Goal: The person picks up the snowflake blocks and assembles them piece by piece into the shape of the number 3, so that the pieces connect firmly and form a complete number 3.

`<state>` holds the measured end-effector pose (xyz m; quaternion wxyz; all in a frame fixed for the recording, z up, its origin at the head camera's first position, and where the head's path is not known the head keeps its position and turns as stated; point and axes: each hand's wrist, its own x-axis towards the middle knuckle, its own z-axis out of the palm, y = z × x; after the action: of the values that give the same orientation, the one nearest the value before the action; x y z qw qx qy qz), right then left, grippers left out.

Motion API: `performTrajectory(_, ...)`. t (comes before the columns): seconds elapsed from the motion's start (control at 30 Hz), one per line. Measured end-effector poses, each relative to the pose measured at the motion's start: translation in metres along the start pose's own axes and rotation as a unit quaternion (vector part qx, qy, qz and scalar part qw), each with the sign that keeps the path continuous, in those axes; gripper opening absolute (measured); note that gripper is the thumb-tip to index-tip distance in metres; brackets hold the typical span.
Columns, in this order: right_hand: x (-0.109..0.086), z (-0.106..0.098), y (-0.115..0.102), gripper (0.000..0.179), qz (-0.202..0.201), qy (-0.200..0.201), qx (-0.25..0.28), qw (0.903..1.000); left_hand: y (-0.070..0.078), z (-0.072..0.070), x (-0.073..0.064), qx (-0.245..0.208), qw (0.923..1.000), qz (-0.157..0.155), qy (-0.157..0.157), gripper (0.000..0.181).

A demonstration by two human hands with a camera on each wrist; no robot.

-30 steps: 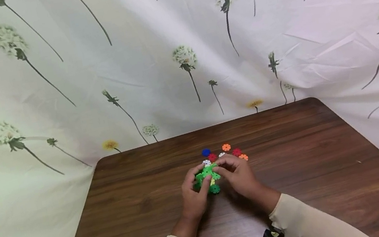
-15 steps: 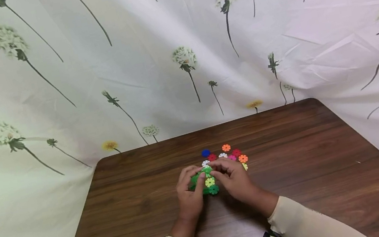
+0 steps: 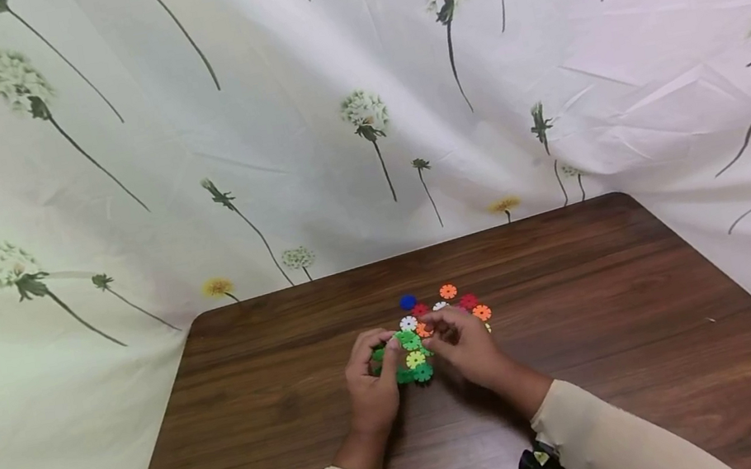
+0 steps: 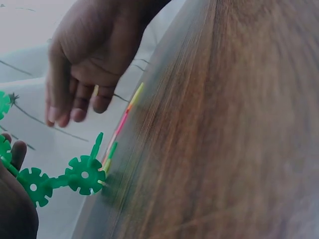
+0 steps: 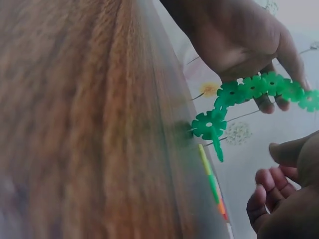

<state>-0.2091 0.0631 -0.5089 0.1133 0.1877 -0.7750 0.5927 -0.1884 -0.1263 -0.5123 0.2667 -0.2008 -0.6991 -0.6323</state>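
My left hand [image 3: 371,382] holds a chain of green notched plastic discs [image 3: 409,341], linked edge to edge, just above the table. In the left wrist view the chain's lower discs [image 4: 84,175] hang beside the palm, and the right wrist view shows several linked discs [image 5: 254,86] running along the fingers. Close on the chain's right side is my right hand [image 3: 473,351], fingers loosely bent, thumb apart, with nothing visible between them. A yellow-green disc [image 3: 416,360] shows below the chain's upper part; whether it is joined cannot be told.
Loose discs lie beyond the hands on the brown wooden table [image 3: 583,298]: a blue one [image 3: 408,302], orange ones [image 3: 448,291], white ones [image 3: 409,323] and red ones [image 3: 469,301]. The right hand partly covers some. A flower-print cloth [image 3: 301,155] hangs behind the table.
Earlier both hands pinched the green discs together. My right hand has let go and drawn slightly right, uncovering an orange disc. My left hand has shifted a little left with the chain.
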Motion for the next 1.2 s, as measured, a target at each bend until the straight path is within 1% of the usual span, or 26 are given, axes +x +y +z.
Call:
performTrajectory(0.1, 0.001, 0.0, 0.003, 0.029, 0.022, -0.003, -0.016, 0.9996, 0.0, 0.001, 0.0, -0.001, 1.0, 0.002, 0.002, 0.011)
performTrajectory(0.2, 0.001, 0.001, 0.007, 0.028, 0.032, -0.001, -0.026, 0.9992, 0.0, 0.001, 0.0, -0.001, 1.0, -0.001, 0.004, 0.01)
performTrajectory(0.43, -0.001, 0.004, 0.014, 0.024, 0.072, -0.026, -0.053, 0.9957, 0.001, 0.001, 0.0, 0.0, 1.0, -0.008, 0.004, 0.012)
performTrajectory(0.73, 0.0, 0.006, 0.021, 0.024, 0.07, -0.027, -0.106, 0.9915, 0.001, 0.0, -0.001, 0.002, 1.0, -0.007, 0.002, 0.013)
performTrajectory(0.87, 0.002, 0.007, 0.022, 0.024, 0.077, -0.032, -0.112, 0.9903, 0.0, 0.0, -0.001, 0.007, 0.9999, -0.013, 0.002, 0.012)
performTrajectory(0.97, 0.003, 0.007, 0.022, 0.023, 0.083, -0.035, -0.114, 0.9893, -0.001, 0.0, -0.001, 0.009, 0.9999, -0.012, 0.001, 0.012)
performTrajectory(1.2, 0.005, 0.007, 0.021, 0.022, 0.094, -0.035, -0.135, 0.9858, -0.001, 0.0, -0.002, 0.0, 0.9999, -0.015, -0.005, 0.012)
